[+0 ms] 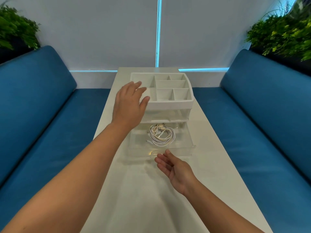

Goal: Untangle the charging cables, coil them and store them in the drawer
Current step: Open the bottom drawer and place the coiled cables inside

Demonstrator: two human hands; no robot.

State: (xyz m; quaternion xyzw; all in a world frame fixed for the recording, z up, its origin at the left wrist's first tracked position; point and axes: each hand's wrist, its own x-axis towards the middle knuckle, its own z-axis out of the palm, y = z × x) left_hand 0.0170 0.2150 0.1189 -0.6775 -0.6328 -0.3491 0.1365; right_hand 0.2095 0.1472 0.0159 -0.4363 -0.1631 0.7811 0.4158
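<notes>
While the coiled white charging cables (pixel 161 134) lie inside the pulled-out clear plastic drawer (pixel 188 147), both the left hand (pixel 130 101) and right hand (pixel 175 167) spread empty, shoving it shut could pinch a stray plug.

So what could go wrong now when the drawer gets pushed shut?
1. The white cables sit in a loose coil in the open clear drawer; plug ends stick up near the back and might catch on the organizer frame.
2. The left hand hovers by the organizer without holding it, so a push from the right hand might slide it along the white table.
</notes>
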